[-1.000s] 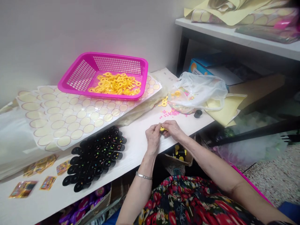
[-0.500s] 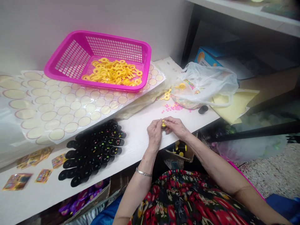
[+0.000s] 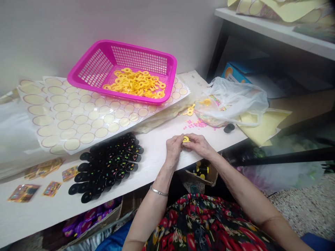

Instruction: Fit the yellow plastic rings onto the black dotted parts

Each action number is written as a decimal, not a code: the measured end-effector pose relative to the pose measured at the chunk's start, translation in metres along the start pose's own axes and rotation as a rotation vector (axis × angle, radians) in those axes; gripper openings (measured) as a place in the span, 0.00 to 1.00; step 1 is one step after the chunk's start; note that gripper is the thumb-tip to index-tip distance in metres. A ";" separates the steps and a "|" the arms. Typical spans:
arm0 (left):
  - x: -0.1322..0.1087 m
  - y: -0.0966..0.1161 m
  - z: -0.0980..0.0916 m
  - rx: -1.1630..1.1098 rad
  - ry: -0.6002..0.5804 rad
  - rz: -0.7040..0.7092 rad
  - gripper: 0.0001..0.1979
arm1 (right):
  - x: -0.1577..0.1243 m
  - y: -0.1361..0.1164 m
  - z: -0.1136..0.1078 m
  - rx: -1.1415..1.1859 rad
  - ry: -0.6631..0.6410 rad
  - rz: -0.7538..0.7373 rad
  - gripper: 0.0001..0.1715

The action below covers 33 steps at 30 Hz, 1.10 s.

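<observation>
1. A small yellow part [image 3: 185, 139] is pinched between the fingers [image 3: 179, 140] of the left hand [image 3: 174, 149] and those of the right hand [image 3: 199, 145]. Both sets of fingers are closed on it from opposite sides, and much of it is hidden by them.
2. The part is held just above the tabletop [image 3: 157, 153], close to its front edge and toward its right end.
3. The part is judged to be moulded plastic: light, stiff and smooth, so it is likely to slip or spring away if squeezed unevenly. It is best taken by its outer rim with the fingertips and only light pressure, since thin lugs could snap if bent.
4. A silver bracelet [image 3: 158, 191] is worn on the left wrist.
5. A dense pile of black discs [image 3: 110, 165], many marked with coloured dots, is laid near the front edge, just beside the left hand.
6. Toward the right edge, pink beads [image 3: 196, 123] are scattered beside a few loose yellow pieces [image 3: 190, 111]. A black cap [image 3: 229, 128] is set next to a clear plastic bag [image 3: 235, 101].
7. Along the back edge, a pink basket [image 3: 91, 68] is rested on a sheet of round stickers [image 3: 78, 118] and is partly filled with yellow rings [image 3: 136, 83].
8. Printed cards [image 3: 23, 192] are spread at the front left corner.
</observation>
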<state>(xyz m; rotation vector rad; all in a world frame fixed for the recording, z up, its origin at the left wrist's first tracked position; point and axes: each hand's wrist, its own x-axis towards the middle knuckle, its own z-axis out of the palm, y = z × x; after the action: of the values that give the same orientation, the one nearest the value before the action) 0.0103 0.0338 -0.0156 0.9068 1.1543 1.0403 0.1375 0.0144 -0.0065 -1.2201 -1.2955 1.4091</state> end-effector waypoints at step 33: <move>0.002 -0.007 -0.005 0.157 -0.061 0.208 0.13 | 0.005 0.006 0.008 0.166 0.234 0.108 0.22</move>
<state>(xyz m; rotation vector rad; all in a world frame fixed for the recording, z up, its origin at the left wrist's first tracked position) 0.0069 0.0337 -0.0233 1.1956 1.1188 1.0914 0.1290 0.0169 -0.0134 -1.3136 -0.9470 1.3739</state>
